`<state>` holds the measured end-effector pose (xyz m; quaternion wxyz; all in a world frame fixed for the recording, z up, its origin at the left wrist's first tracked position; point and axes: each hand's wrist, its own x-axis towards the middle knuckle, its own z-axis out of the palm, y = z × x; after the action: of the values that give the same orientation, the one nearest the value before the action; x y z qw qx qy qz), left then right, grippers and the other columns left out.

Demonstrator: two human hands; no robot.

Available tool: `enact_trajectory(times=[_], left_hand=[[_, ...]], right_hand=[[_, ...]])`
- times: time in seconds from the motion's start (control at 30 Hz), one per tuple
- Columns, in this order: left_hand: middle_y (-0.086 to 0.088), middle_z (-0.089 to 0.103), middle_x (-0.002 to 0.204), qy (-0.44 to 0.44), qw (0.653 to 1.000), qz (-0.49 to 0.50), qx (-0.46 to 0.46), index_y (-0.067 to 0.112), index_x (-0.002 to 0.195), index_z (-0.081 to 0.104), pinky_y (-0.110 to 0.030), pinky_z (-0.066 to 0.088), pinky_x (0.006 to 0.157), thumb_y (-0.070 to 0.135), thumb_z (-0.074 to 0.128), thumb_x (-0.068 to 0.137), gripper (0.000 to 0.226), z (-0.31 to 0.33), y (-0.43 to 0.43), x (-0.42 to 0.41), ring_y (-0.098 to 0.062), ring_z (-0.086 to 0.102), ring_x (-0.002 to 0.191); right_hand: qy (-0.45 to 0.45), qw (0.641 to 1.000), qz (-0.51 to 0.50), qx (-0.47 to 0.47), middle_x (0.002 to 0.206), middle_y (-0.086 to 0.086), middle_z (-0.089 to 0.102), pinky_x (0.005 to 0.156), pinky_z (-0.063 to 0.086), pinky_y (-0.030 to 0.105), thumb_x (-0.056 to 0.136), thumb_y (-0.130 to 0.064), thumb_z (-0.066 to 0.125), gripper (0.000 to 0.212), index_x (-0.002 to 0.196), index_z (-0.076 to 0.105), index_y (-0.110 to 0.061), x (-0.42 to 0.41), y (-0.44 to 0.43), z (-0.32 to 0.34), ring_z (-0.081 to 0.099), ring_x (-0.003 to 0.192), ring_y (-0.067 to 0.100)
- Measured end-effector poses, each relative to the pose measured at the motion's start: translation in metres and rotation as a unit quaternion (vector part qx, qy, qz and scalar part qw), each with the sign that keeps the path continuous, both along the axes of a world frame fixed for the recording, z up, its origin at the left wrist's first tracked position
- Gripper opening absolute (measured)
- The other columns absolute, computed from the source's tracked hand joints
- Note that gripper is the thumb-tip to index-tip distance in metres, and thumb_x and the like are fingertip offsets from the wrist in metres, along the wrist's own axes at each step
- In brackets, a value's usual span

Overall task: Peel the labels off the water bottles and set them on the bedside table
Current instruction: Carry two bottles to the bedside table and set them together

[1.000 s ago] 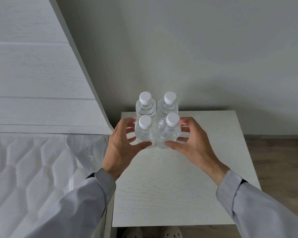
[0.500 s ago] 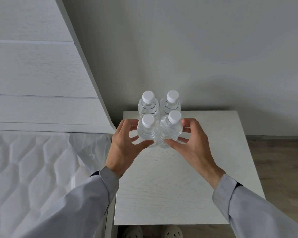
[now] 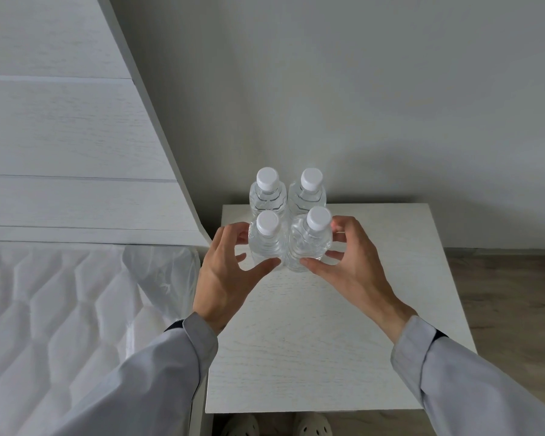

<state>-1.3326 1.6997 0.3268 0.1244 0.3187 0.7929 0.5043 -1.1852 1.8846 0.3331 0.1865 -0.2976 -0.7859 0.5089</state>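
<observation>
I am looking down on four clear plastic water bottles with white screw caps (image 3: 268, 196). They are standing upright in a tight two-by-two cluster, touching one another, on the white wood-grain bedside table (image 3: 328, 341), toward its back-left part near the grey wall.

The left hand (image 3: 224, 278) is grasping the front-left bottle (image 3: 266, 247), with its thumb pressing low on the near side and its fingers curling round the left side. The right hand (image 3: 351, 265) is grasping the front-right bottle (image 3: 310, 243) in the same way, thumb on the near side and fingers curling round the right. I cannot tell whether any fingertip is reaching the rear pair.

Light grey sleeves (image 3: 469, 382) are covering both forearms. Left of the table, a white slatted headboard (image 3: 60, 152) is rising above a white quilted mattress (image 3: 44, 309). Pale perforated clogs (image 3: 312, 426) are showing below the table's front edge, and brown wooden flooring (image 3: 516, 294) is lying to its right.
</observation>
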Motion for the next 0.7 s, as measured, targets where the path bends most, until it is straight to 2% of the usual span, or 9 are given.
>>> enact_trajectory(times=[0.1, 0.23, 0.3, 0.43, 0.7], left_hand=[[0.013, 0.061, 0.124, -0.012, 1.0, 0.0, -0.002, 0.027, 0.13, 0.056, -0.01, 0.057, 0.086, 0.061, 0.082, 0.073, 0.071, 0.0004, -0.0005, 0.0005, 0.003, 0.063, 0.115], [0.013, 0.061, 0.125, -0.027, 1.0, 0.001, 0.004, 0.032, 0.127, 0.056, -0.01, 0.058, 0.085, 0.052, 0.088, 0.075, 0.065, 0.0013, -0.001, 0.0013, 0.003, 0.063, 0.117], [0.013, 0.061, 0.126, -0.025, 1.0, 0.003, 0.003, 0.031, 0.128, 0.057, -0.013, 0.059, 0.085, 0.045, 0.091, 0.075, 0.065, 0.0013, -0.0013, 0.0013, 0.002, 0.063, 0.117], [0.013, 0.061, 0.125, -0.02, 1.0, 0.002, 0.002, 0.029, 0.128, 0.057, -0.012, 0.059, 0.086, 0.044, 0.092, 0.075, 0.065, 0.0033, -0.002, 0.0016, 0.002, 0.063, 0.117], [0.011, 0.063, 0.124, -0.024, 1.0, 0.001, -0.002, 0.027, 0.127, 0.059, -0.016, 0.062, 0.086, 0.039, 0.093, 0.077, 0.061, 0.0068, -0.0002, 0.0014, 0.002, 0.065, 0.114]], right_hand=[[0.002, 1.0, 0.003, 0.001, 0.123, -0.024, 0.052, 0.088, 0.059, 0.019, 0.064, -0.048, 0.089, 0.07, 0.119, 0.046, -0.044, 0.0018, -0.0004, 0.003, 0.058, 0.117, -0.002], [0.004, 1.0, 0.0, 0.004, 0.122, -0.021, 0.052, 0.089, 0.059, 0.018, 0.068, -0.035, 0.094, 0.07, 0.12, 0.047, -0.043, 0.0029, -0.0005, 0.0016, 0.059, 0.115, -0.002], [0.003, 1.0, 0.003, 0.006, 0.122, -0.021, 0.052, 0.087, 0.058, 0.016, 0.069, -0.036, 0.094, 0.07, 0.12, 0.046, -0.045, 0.0019, -0.0016, 0.0016, 0.058, 0.115, -0.005], [0.0, 1.0, 0.0, 0.012, 0.121, -0.024, 0.05, 0.085, 0.058, 0.013, 0.068, -0.039, 0.093, 0.069, 0.116, 0.044, -0.051, -0.0001, -0.0037, 0.0027, 0.056, 0.115, -0.009], [0.004, 0.999, -0.031, 0.005, 0.121, -0.016, 0.051, 0.087, 0.061, 0.021, 0.069, -0.031, 0.096, 0.069, 0.121, 0.051, -0.037, -0.0039, -0.0095, -0.001, 0.06, 0.116, 0.0]])
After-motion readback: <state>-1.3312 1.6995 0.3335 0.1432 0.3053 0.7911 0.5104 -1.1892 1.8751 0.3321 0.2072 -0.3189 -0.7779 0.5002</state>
